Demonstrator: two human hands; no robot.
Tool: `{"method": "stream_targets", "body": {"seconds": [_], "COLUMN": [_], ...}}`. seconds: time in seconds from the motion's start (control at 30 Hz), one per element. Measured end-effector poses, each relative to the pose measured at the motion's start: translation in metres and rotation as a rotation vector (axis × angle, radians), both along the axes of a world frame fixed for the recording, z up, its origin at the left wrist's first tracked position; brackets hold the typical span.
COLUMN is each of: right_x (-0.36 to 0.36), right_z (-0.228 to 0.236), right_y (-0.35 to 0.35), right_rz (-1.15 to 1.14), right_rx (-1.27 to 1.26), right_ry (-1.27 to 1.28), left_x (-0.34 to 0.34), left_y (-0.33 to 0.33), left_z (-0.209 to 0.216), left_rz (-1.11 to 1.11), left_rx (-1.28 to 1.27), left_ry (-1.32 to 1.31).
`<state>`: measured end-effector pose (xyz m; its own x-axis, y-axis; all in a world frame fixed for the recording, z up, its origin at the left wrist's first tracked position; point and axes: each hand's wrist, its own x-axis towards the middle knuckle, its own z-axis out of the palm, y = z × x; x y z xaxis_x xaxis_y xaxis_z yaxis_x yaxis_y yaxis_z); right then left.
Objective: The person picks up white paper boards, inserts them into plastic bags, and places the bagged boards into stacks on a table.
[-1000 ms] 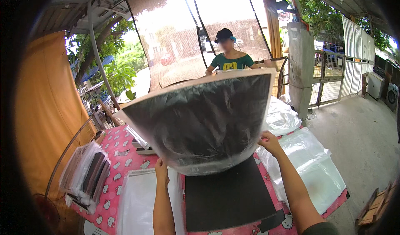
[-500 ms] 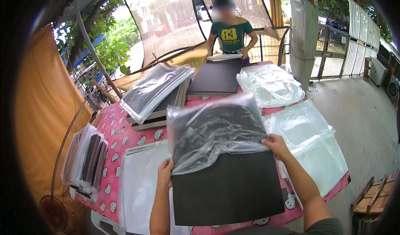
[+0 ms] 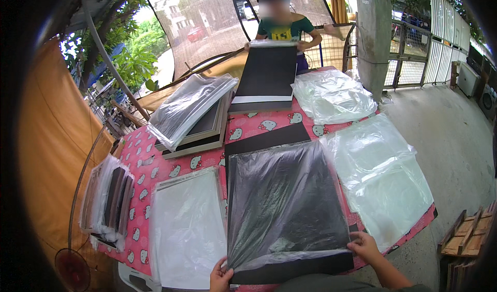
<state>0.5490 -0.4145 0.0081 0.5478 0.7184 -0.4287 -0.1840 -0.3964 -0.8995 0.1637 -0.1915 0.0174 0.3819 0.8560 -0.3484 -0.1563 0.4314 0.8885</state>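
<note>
A large black board [image 3: 297, 269] lies before me, covered by a clear plastic bag [image 3: 290, 204] except for a bare strip along its near edge. My left hand [image 3: 221, 275] is closed on the bag's near left corner. At the near right side my right hand [image 3: 364, 247] pinches the bag's edge against the board. Another black board [image 3: 269, 138] shows from beneath, beyond the bag's far end. Whether my fingers also grip the board is hard to see.
Flat clear bags [image 3: 191, 230] lie left, with more bags [image 3: 383, 173] at right. Bagged boards [image 3: 191, 108] are stacked at the far left on the pink tablecloth [image 3: 259, 121]. Across the table, a person [image 3: 282, 30] holds a black board [image 3: 266, 74]. Upright bagged pieces [image 3: 108, 198] stand at the left edge.
The bag has been drawn toward me over most of the board, and both my hands have come nearer. The person opposite has raised the far end of a board.
</note>
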Motion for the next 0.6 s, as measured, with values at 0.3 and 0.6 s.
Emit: {"method": "stream_targets", "body": {"seconds": [0.3,0.6], "right_x": [-0.024,-0.047], "right_z": [0.001,-0.012], "right_y": [-0.037,-0.051], "right_rz": [0.1,0.171], "right_rx": [-0.104,-0.09], "right_ry": [-0.155,-0.142], "left_x": [-0.009,0.031], "left_y": [-0.037,-0.052], "left_z": [0.027,-0.013], "left_rz": [0.08,0.626], "left_rx": [-0.089,-0.131], "left_ry": [0.23,-0.103]}}
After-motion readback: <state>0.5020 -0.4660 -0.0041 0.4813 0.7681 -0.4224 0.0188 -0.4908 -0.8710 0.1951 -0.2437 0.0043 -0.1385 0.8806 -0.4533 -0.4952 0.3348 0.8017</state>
